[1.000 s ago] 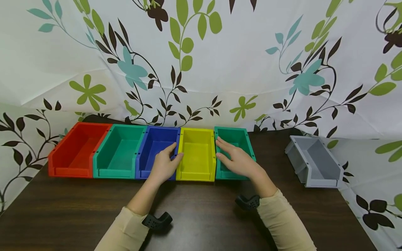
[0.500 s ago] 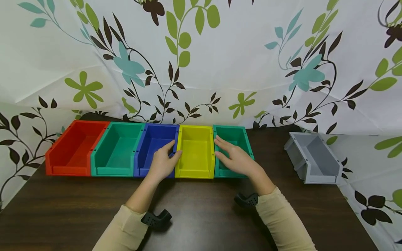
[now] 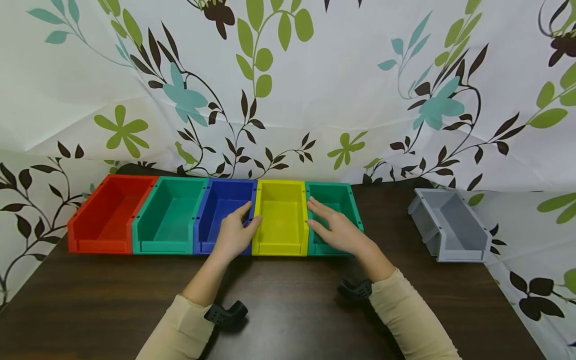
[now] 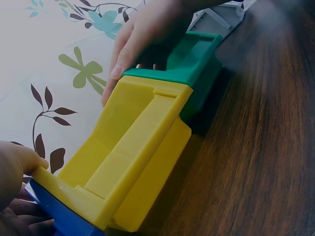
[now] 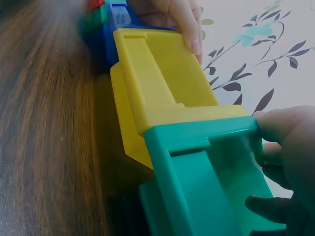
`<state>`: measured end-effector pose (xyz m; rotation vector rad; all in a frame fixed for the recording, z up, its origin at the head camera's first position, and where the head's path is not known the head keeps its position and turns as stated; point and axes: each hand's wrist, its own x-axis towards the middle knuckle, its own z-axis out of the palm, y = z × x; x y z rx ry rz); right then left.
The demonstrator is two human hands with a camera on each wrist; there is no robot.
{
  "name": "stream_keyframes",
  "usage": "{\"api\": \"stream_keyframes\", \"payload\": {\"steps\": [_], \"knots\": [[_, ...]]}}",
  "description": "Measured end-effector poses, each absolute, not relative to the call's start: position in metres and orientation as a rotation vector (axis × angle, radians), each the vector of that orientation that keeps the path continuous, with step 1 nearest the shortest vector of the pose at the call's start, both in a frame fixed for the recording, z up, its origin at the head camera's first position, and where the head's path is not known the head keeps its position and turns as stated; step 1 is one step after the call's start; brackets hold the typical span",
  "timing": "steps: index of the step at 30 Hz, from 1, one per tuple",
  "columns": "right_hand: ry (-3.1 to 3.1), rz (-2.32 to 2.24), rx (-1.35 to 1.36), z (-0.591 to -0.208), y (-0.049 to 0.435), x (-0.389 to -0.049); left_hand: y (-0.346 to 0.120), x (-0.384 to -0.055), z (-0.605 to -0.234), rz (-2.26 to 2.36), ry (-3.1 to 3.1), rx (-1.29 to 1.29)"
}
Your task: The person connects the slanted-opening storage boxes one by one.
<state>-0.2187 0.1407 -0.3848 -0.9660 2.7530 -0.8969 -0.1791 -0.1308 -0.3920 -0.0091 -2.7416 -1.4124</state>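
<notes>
My left hand (image 3: 235,233) reaches over the blue bin (image 3: 225,200), fingers inside it and thumb on the left rim of the yellow bin (image 3: 281,220). My right hand (image 3: 338,230) extends over the right-hand green bin (image 3: 339,195), its fingertips near the side that meets the yellow bin. In the right wrist view, the right thumb (image 5: 270,125) touches the corner where the green and yellow rims meet, and other fingers hang inside the green bin. From the left wrist view, the left thumb (image 4: 32,160) rests on the yellow rim. These bins stand side by side, open fronts facing me.
Left of the blue bin, another green bin (image 3: 173,215) and a red bin (image 3: 112,212) continue the row. A grey bin (image 3: 454,227) sits apart and angled at the right table edge. The dark wooden table (image 3: 288,315) meets a leaf-patterned cloth (image 3: 315,120) behind.
Both hands stay at the same places on the bins. The head view shifts slightly; no bin visibly moves on the table.
</notes>
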Motion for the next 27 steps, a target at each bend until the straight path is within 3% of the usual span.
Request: {"api": "stream_keyframes", "payload": {"steps": [13, 27], "knots": [[2.987, -1.022, -0.827, -0.373, 0.176, -0.218, -0.130, -0.177, -0.396, -1.434, -2.743, 0.002], [3.390, -0.950, -0.394, -0.357, 0.279, -0.219, -0.132, -0.178, -0.392, -1.432, -2.740, -0.001]]}}
